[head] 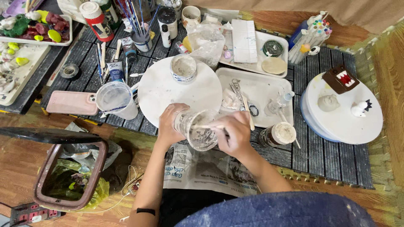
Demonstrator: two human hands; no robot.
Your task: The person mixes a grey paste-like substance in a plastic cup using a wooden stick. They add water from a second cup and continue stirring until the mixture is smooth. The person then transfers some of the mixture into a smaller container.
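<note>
My left hand (168,126) grips a clear plastic cup (198,130) smeared with whitish paste, tilted toward me over the table's front edge. My right hand (235,132) holds a thin wooden stick (206,126) whose tip reaches into the cup. Both hands sit just in front of a round white board (155,94) that carries a small open tub of pale paste (184,68). Newspaper (202,168) lies under the cup on my lap.
A clear water cup (114,98) and a pink phone (71,102) lie to the left. A white tray (269,90) with tools and a jar (280,134) are on the right, then a round turntable (349,117) with small clay figures. A bin (69,176) stands at lower left.
</note>
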